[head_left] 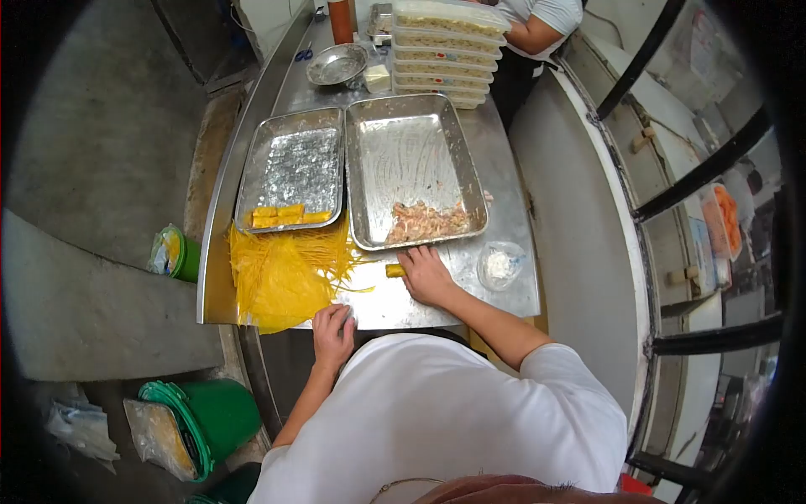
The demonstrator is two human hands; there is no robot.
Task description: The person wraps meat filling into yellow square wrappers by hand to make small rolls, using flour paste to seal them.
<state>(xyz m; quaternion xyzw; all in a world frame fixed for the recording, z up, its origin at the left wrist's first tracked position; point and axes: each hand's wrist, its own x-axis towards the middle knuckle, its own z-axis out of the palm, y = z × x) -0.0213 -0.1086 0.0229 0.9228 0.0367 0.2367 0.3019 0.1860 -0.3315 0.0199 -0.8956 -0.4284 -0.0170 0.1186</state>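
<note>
My right hand (426,275) lies over a small yellow roll (394,270) on the steel table, its fingers covering the roll's right part. My left hand (333,334) rests at the table's front edge with its fingers curled; what they hold, if anything, is hidden. Next to it on the left is a pile of yellow wrapper sheets (290,281) with shredded edges. Several yellow rolls (290,216) lie at the near end of the left metal tray (337,168). The right metal tray (475,172) holds a pinkish minced filling (426,220) at its near end.
A bag of white powder (499,265) sits right of my right hand. Stacked plastic containers (445,63), a metal bowl (337,65) and an orange bottle (340,21) stand at the far end. Another person (537,29) stands beyond, at the right. Green buckets (220,416) are on the floor.
</note>
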